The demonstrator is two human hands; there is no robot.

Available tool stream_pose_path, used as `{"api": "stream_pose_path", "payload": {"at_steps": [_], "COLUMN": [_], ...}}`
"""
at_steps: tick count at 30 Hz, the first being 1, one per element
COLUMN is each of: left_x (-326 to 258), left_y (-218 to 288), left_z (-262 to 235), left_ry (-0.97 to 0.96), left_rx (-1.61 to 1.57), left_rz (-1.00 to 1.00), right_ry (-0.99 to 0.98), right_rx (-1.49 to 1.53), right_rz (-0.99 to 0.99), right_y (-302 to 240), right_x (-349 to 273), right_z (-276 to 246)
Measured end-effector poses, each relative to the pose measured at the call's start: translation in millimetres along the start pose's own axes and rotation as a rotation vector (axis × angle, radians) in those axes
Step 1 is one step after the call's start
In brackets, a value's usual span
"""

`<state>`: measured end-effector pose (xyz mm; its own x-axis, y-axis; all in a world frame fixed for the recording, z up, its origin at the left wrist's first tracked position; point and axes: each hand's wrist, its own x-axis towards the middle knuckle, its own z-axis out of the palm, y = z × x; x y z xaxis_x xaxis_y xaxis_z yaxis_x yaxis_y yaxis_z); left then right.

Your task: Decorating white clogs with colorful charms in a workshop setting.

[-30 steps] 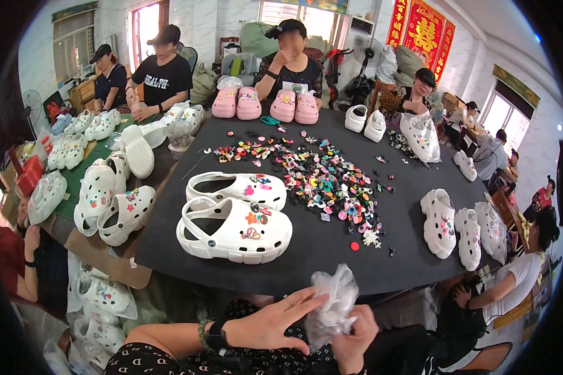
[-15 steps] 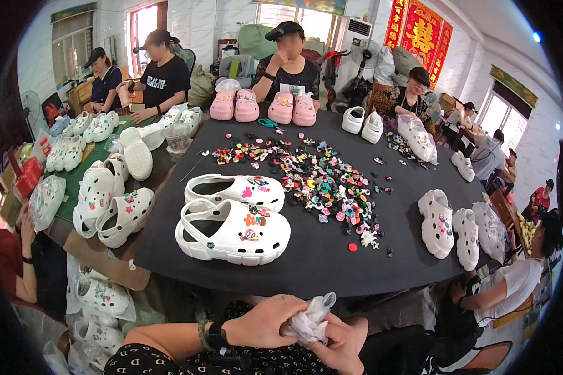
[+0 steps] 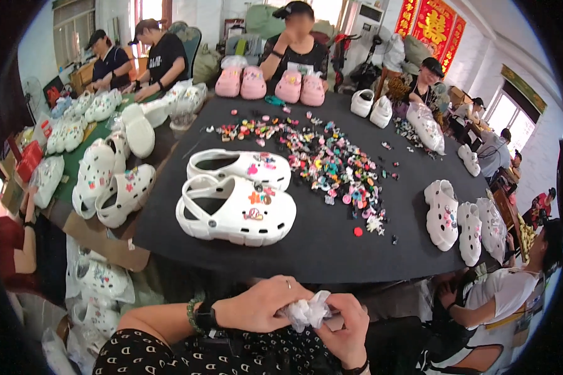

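Note:
Over my lap, just off the near table edge, both hands work at a crumpled, whitish, see-through plastic bag (image 3: 309, 312). My left hand (image 3: 256, 306) is closed round its left side, and my right hand (image 3: 349, 326) pinches its right side between thumb and fingers. Beyond them on the black table (image 3: 331, 259) stands a pair of white clogs: the nearer clog (image 3: 256, 219) and the farther clog (image 3: 231, 167), partly hidden behind it. Both carry colourful charms near the toe. A wide heap of small loose charms (image 3: 341, 162) lies to the right of the pair.
More white clogs (image 3: 441, 215) stand at the table's right, some bagged. Pink clogs (image 3: 253, 82) are at the far edge. Decorated white clogs (image 3: 128, 194) crowd the left table, and bagged clogs (image 3: 100, 281) lie below it. People sit around, including one at right (image 3: 500, 300).
The bag's loose end, which stuck up above my fingers, is now bunched lower into a compact wad. My right hand has risen slightly. The whole view has shifted a little.

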<state>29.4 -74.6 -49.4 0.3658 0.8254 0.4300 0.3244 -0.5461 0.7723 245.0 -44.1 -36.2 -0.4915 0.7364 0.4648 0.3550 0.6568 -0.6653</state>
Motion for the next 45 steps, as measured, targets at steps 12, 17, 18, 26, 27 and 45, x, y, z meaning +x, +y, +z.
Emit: {"api": "stream_pose_path", "payload": {"at_steps": [12, 17, 18, 26, 27, 45], "left_x": [1.5, 10.9, 11.0, 2.5, 3.6, -5.1], "left_y": [-1.9, -0.9, 4.4, 1.5, -2.7, 17.9], "left_z": [-3.8, -8.5, -11.5, 24.2, 27.5, -80.3], "left_ry": [0.096, 0.118, 0.091, 0.058, 0.109, 0.463], "left_rx": [-0.564, 0.008, -0.081, -0.762, -0.938, 0.31], "left_rz": [-0.186, -0.001, -0.064, -0.314, -0.334, -0.275], "right_ry": [0.326, 0.378, 0.352, 0.318, 0.277, 0.081], "right_rx": [0.375, 0.048, -0.031, -0.297, -0.313, 0.214], "right_rz": [0.106, -0.082, -0.168, -0.322, -0.329, -0.495], "right_y": [38.5, 25.0, 26.7, 16.7, 12.6, -0.2], "right_x": [-14.8, -3.4, 3.0, 11.3, 13.3, 39.0], "right_z": [10.0, 8.6, 5.1, 20.3, 19.9, 17.0]}}
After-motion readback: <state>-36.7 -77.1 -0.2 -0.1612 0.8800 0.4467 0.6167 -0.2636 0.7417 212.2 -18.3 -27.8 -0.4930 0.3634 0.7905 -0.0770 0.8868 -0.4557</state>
